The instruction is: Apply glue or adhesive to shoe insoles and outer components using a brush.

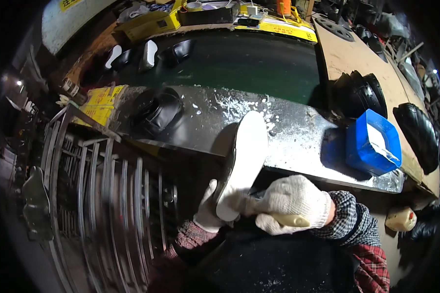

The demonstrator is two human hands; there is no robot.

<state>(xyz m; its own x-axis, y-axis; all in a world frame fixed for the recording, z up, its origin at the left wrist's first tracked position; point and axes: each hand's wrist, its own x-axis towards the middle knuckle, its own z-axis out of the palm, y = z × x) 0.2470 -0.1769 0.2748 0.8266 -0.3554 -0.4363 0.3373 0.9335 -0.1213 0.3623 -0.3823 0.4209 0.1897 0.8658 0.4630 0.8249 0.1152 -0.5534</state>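
My gloved left hand (208,209) grips the heel end of a long white shoe sole (252,146), its white face up and its toe pointing away over the metal ledge. Whether a shoe upper is attached beneath it is hidden. In my gloved right hand (298,200) is a brush with a pale handle (294,220). The bristles rest at the heel end of the sole, slightly blurred. A blue square tub (359,156), holding something white, stands on the ledge to the right. A black shoe upper (159,110) sits at the ledge's left part.
Behind the white-spattered metal ledge (298,141) runs a dark green belt (249,61) carrying several black and white shoe pieces (150,54). Black shoe parts (358,95) are stacked at right. A metal rack (110,195) stands to the left; a pale jug (401,219) is at lower right.
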